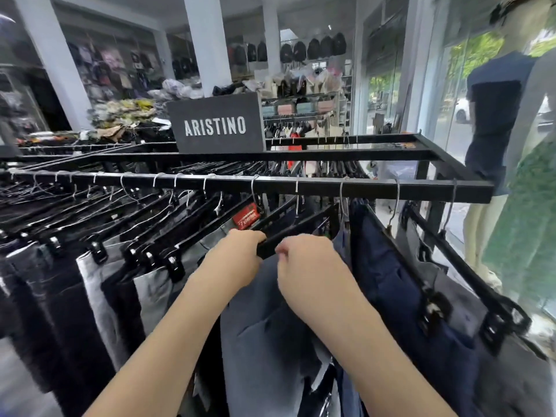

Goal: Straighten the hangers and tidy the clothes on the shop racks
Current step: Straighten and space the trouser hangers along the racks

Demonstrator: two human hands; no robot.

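A black metal rack rail (270,183) runs across the view with several black clip hangers on silver hooks. Trousers in black, grey and navy hang from them. In the middle, my left hand (240,251) grips the near end of one black clip hanger (288,228). My right hand (304,260) is beside it with curled fingers at the waistband of the blue-grey trousers (264,326) on that hanger; what the fingers pinch is hidden. A red tag (246,216) shows on the grey trousers just behind.
An "ARISTINO" sign (216,124) stands on the rack's back rail. Navy trousers (400,284) hang to the right on spaced-out hangers. Dressed mannequins (493,115) stand by the glass front at right. Shelves of bags and piles of clothes fill the back.
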